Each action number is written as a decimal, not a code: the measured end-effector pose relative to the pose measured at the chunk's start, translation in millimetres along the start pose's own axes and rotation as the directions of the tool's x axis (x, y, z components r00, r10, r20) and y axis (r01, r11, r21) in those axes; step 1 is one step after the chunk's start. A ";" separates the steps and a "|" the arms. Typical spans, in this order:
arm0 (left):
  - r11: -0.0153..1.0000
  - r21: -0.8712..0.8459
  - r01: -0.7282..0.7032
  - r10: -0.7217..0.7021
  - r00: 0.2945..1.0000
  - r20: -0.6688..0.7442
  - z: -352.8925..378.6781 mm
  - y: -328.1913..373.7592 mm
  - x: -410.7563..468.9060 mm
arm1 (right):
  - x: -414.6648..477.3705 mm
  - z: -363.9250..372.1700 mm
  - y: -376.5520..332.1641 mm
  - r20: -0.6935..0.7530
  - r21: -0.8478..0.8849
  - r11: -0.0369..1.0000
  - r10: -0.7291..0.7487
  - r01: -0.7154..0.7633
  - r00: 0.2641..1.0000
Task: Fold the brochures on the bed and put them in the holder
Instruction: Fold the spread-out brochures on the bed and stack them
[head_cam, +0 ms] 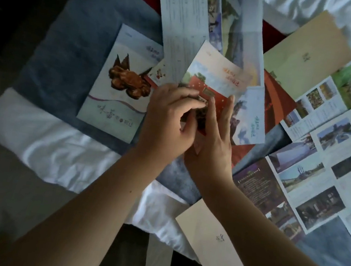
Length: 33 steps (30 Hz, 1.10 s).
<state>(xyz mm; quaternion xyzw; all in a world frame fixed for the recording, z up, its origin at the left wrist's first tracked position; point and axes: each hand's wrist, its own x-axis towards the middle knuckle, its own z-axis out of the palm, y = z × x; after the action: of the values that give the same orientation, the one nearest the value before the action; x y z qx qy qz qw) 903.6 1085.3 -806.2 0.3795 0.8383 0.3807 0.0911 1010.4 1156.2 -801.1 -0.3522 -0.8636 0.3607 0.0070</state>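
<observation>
Both hands are together on one folded brochure with a pale sky top and red lower panel point(217, 78), mid-pile on the bed.

Left hand point(168, 114): fingers curled over the lower-left corner, pinching it. Probably pinning the layers so the fold doesn't spring open.

Right hand point(211, 141): fingers point(228, 108) straight, flat along the right edge. Looks like it's bracing or squaring the panels.

My read is the fold is being finished, not yet stowed. The holder is not in view.

A folded brochure with a brown roast-food picture point(118, 86) sits beside them on the blue-grey bed runner point(70, 42), looks parked.

The photo-grid spread point(332, 163), long white text sheet point(185, 12) and beige sheet point(308, 54) lie open and overlapping, so most of the work is left.
</observation>
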 end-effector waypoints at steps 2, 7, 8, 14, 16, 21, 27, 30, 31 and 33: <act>1.000 0.030 -0.004 0.005 1.000 -0.024 -22.3 -18.3 3.6 | 10.0 12.2 -18.5 0.042 0.023 0.999 -0.044 0.043 0.998; 0.994 0.084 0.069 -0.064 0.996 -0.060 -72.2 -65.6 4.1 | 25.7 56.5 -62.6 0.139 0.042 0.986 -0.167 0.162 0.976; 0.991 0.100 0.083 -0.077 0.995 -0.067 -80.4 -74.6 2.7 | 26.5 65.1 -68.7 0.167 0.036 0.983 -0.182 0.179 0.969; 0.971 0.155 0.182 -0.178 0.983 -0.039 -102.0 -113.6 -9.5 | 29.9 97.2 -80.3 0.229 -0.056 0.980 -0.173 0.190 0.958; 0.964 0.168 0.207 -0.209 0.978 -0.005 -100.8 -118.7 -12.1 | 37.1 98.0 -72.5 0.199 -0.185 0.964 -0.155 0.192 0.968; 0.902 0.349 0.253 -0.307 0.945 0.110 -82.5 -118.3 -16.9 | 53.8 82.3 -41.2 0.185 -0.453 0.883 -0.046 0.126 0.982; 0.870 0.448 0.206 -0.311 0.934 0.176 -61.7 -117.0 -19.6 | 67.6 60.6 -11.2 0.197 -0.560 0.813 -0.056 0.159 0.979; 0.876 0.440 0.197 -0.303 0.935 0.183 -60.8 -118.3 -17.8 | 80.1 49.9 -3.1 0.149 -0.596 0.795 -0.026 0.111 0.988; 0.880 0.437 0.187 -0.291 0.939 0.185 -60.8 -118.3 -17.5 | 85.0 46.7 -1.0 0.118 -0.604 0.793 -0.004 0.075 0.993; 0.884 0.438 0.160 -0.263 0.947 0.185 -60.6 -118.0 -17.0 | 94.6 41.9 1.3 0.039 -0.607 0.794 0.064 -0.028 0.997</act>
<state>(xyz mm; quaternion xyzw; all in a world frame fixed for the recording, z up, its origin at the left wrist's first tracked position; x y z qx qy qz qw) 821.7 989.0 -850.0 0.3386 0.9196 0.1319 0.1493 929.0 1189.0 -855.8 -0.3464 -0.9246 0.0757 -0.1394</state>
